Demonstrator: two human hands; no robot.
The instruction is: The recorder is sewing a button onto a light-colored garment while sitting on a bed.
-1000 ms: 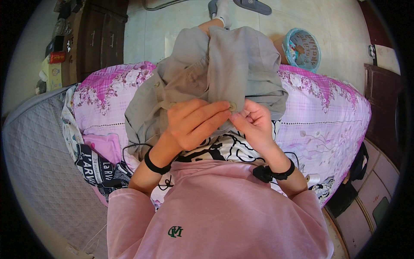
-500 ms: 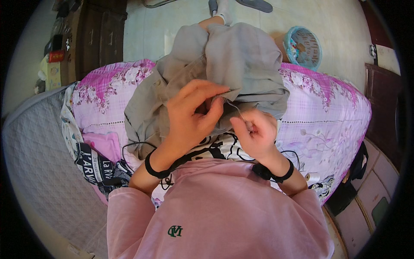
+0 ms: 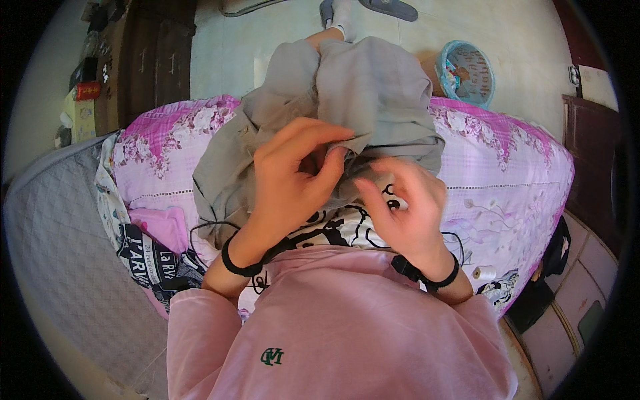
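Note:
A loose grey garment [image 3: 377, 80] lies bunched across my lap and legs. My left hand [image 3: 297, 160] pinches a fold of it between thumb and fingertips, holding the edge raised. Just right of that fold is my right hand [image 3: 410, 207], its thumb and fingers apart and slightly blurred. Nothing shows in its grip; a needle or thread there would be too fine to make out. Beneath both hands a white cloth with black line drawings [image 3: 333, 223] is partly visible. A spool of white thread [image 3: 485, 273] rests on the bed beside my right forearm.
I sit on a bed with a pink and white floral sheet [image 3: 510, 173]. A blue wastebasket [image 3: 492, 77] holds scraps on the floor beyond. Grey slippers [image 3: 393, 8] lie ahead. Dark wooden drawers [image 3: 157, 60] stand far left, and a pink cloth [image 3: 160, 227] lies at left.
My right hand has moved slightly right and opened its fingers; the thread seen between the hands no longer shows. My left hand still pinches the grey garment in nearly the same place.

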